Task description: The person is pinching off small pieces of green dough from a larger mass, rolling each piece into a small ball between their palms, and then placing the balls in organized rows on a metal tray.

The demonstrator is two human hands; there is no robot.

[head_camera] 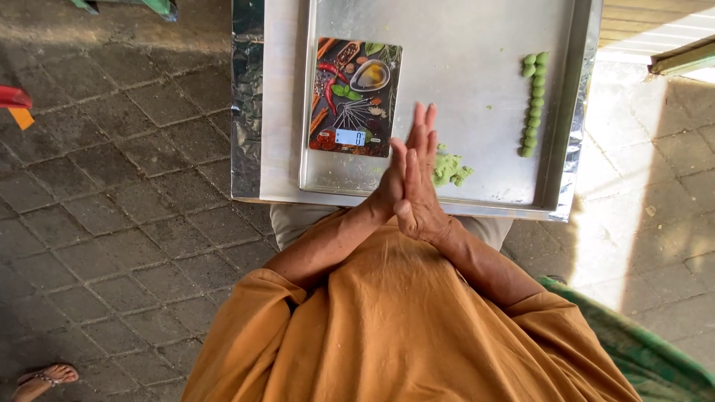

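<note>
My left hand (390,184) and my right hand (421,195) are pressed palm to palm, fingers straight and pointing away from me, over the near edge of a metal tray (462,45). Anything between the palms is hidden. Just right of my hands, a lump of green dough (449,170) lies on the tray. A flat kitchen scale (355,97) with a picture of spices sits on the tray's left part. Along the tray's right side runs a line of several small green dough balls (532,104).
The tray rests on a foil-covered board (246,112) over my lap. Grey paving stones (119,186) lie all around. Another person's sandalled foot (45,378) shows at the bottom left, a red object (13,97) at the left edge and green cloth (648,350) at the lower right.
</note>
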